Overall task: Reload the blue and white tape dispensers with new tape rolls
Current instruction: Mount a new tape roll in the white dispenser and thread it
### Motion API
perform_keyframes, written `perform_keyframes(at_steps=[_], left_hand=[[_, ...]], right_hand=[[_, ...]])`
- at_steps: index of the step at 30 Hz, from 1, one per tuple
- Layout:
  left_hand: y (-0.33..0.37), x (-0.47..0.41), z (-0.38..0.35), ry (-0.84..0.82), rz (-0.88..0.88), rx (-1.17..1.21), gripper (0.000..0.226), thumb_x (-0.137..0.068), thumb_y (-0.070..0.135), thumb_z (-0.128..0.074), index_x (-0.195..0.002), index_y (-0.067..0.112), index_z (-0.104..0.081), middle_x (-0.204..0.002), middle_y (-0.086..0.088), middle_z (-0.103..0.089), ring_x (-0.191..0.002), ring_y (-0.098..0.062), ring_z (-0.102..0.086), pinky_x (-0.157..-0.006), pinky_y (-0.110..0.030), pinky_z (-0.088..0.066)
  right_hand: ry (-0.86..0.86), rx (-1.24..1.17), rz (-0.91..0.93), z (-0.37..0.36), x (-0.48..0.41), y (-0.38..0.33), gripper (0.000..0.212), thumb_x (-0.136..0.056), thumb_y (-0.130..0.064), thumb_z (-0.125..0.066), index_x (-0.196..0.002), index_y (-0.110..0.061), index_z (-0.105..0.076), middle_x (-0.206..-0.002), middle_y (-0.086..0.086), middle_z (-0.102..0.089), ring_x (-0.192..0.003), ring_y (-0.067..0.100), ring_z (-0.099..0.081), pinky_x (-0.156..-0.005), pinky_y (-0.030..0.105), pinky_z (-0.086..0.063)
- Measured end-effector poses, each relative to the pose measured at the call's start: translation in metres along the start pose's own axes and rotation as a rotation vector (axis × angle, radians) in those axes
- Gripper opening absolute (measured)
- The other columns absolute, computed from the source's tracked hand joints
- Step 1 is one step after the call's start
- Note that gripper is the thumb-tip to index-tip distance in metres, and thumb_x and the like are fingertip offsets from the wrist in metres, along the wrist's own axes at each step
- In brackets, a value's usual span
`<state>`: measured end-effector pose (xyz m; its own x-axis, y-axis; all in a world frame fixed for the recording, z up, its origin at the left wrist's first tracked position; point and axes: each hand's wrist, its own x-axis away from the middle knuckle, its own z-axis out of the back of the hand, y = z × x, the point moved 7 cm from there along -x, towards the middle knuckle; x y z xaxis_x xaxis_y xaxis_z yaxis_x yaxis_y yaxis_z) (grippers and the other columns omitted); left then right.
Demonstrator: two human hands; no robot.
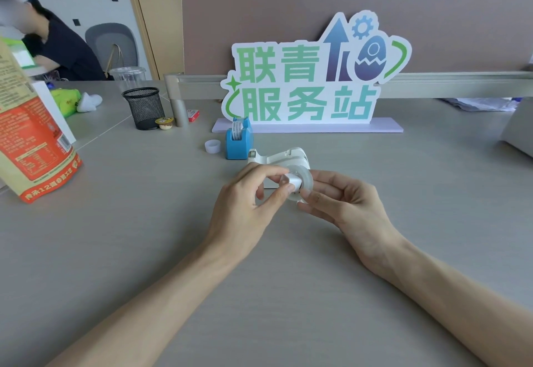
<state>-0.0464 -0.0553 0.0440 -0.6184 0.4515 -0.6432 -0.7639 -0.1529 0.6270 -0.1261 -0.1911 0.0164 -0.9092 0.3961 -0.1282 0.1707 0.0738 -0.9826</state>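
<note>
Roll (301,183) of clear tape, one item, was held just above the bench (144,251) between both hands, directly in front of the white dispenser (284,159). Left hand (245,199): fingers closed on a small white hub (292,181) at the roll's centre hole, apparently pressing it in. Right hand (346,202): fingers closed on the roll's rim from the right and below, so it was the hand that carried the roll. Roll stood on edge, its open face turned left and toward the wearer; its axis ran roughly left to right, in line with the hub. White dispenser: lying on the bench just beyond the roll, almost touching it in this view, long axis running left to right, cutter end (252,153) pointing left, cradle end nearest the roll; the cradle looked empty, though the roll hid part of it. Blue dispenser (238,141): upright, just left of and behind the white one, already carrying a printed roll (237,130). Spare core (212,146): small, white, on the bench left of the blue dispenser. Judgement: blue unit done; the hubbed roll next needed a short move away from the wearer into the white cradle.
</note>
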Motion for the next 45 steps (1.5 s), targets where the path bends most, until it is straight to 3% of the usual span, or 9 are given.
perform_keyframes(at_steps=[8, 13, 16, 21, 30, 36, 38, 42, 45], left_hand=[[0.003, 0.0, 0.002, 0.019, -0.039, -0.071, 0.013, -0.084, 0.026, -0.071, -0.096, 0.024, -0.069, -0.079, 0.024, -0.056, -0.061, -0.013, -0.042, -0.06, -0.013, -0.035], [0.005, 0.001, 0.001, 0.029, -0.053, -0.113, 0.019, -0.081, 0.031, -0.067, -0.099, 0.024, -0.069, -0.076, 0.027, -0.053, -0.057, -0.008, -0.04, -0.059, -0.01, -0.033], [0.007, 0.001, 0.001, 0.031, -0.05, -0.149, 0.015, -0.082, 0.026, -0.071, -0.096, 0.021, -0.07, -0.074, 0.036, -0.052, -0.059, 0.001, -0.044, -0.058, -0.006, -0.032], [0.007, 0.002, 0.0, 0.04, -0.036, -0.18, 0.015, -0.082, 0.022, -0.073, -0.096, 0.017, -0.07, -0.067, 0.026, -0.046, -0.067, 0.017, -0.045, -0.06, -0.004, -0.03], [0.005, 0.001, 0.0, 0.039, 0.032, -0.113, 0.012, -0.083, 0.026, -0.072, -0.094, 0.022, -0.069, -0.071, 0.026, -0.057, -0.063, -0.003, -0.045, -0.06, -0.009, -0.033], [-0.002, 0.0, -0.004, 0.007, 0.117, 0.004, 0.013, -0.084, 0.024, -0.071, -0.096, 0.021, -0.072, -0.069, 0.034, -0.055, -0.056, -0.001, -0.044, -0.056, -0.008, -0.034], [-0.003, 0.0, -0.005, 0.005, 0.131, 0.052, 0.012, -0.085, 0.023, -0.07, -0.097, 0.022, -0.072, -0.068, 0.031, -0.056, -0.054, -0.002, -0.044, -0.055, -0.009, -0.034], [0.0, -0.001, -0.006, 0.0, 0.131, 0.092, 0.014, -0.086, 0.023, -0.068, -0.1, 0.023, -0.072, -0.065, 0.027, -0.055, -0.053, -0.004, -0.041, -0.054, -0.009, -0.033], [0.003, -0.002, -0.005, 0.0, 0.1, 0.078, 0.016, -0.085, 0.022, -0.069, -0.101, 0.02, -0.072, -0.061, 0.028, -0.052, -0.054, -0.005, -0.04, -0.055, -0.009, -0.032]], right_hand=[[0.009, 0.034, 0.022, -0.001, 0.002, -0.002, 0.027, -0.087, 0.0, -0.066, -0.113, -0.007, -0.068, -0.102, 0.004, -0.077, -0.102, 0.016, -0.071, -0.09, 0.028, -0.056], [0.031, 0.118, 0.103, -0.003, 0.004, -0.008, 0.026, -0.087, 0.002, -0.066, -0.112, -0.006, -0.068, -0.097, 0.0, -0.078, -0.093, 0.005, -0.072, -0.078, 0.015, -0.055], [0.037, 0.158, 0.135, -0.003, 0.005, -0.009, 0.026, -0.088, 0.003, -0.065, -0.112, -0.007, -0.068, -0.099, -0.001, -0.078, -0.097, 0.007, -0.072, -0.081, 0.016, -0.055], [0.045, 0.188, 0.157, -0.004, 0.006, -0.01, 0.026, -0.088, 0.003, -0.064, -0.112, -0.008, -0.069, -0.099, -0.003, -0.078, -0.096, 0.006, -0.072, -0.082, 0.017, -0.055], [0.07, 0.205, 0.173, -0.003, 0.007, -0.011, 0.026, -0.087, 0.002, -0.067, -0.11, -0.01, -0.07, -0.095, -0.005, -0.078, -0.092, 0.005, -0.073, -0.079, 0.015, -0.054], [0.046, 0.176, 0.149, -0.004, 0.007, -0.011, 0.025, -0.087, 0.001, -0.067, -0.108, -0.012, -0.07, -0.09, -0.007, -0.078, -0.086, 0.001, -0.073, -0.073, 0.01, -0.051], [0.053, 0.163, 0.137, -0.004, 0.006, -0.011, 0.023, -0.087, -0.002, -0.069, -0.105, -0.016, -0.07, -0.089, -0.006, -0.079, -0.087, 0.006, -0.074, -0.075, 0.014, -0.053], [0.069, 0.109, 0.099, -0.002, 0.005, -0.009, 0.021, -0.085, -0.008, -0.071, -0.104, -0.018, -0.07, -0.093, 0.001, -0.079, -0.104, 0.028, -0.069, -0.096, 0.04, -0.055], [0.078, 0.096, 0.09, -0.002, 0.006, -0.009, 0.021, -0.084, -0.006, -0.071, -0.104, -0.016, -0.071, -0.094, 0.001, -0.079, -0.103, 0.025, -0.07, -0.096, 0.043, -0.054]])
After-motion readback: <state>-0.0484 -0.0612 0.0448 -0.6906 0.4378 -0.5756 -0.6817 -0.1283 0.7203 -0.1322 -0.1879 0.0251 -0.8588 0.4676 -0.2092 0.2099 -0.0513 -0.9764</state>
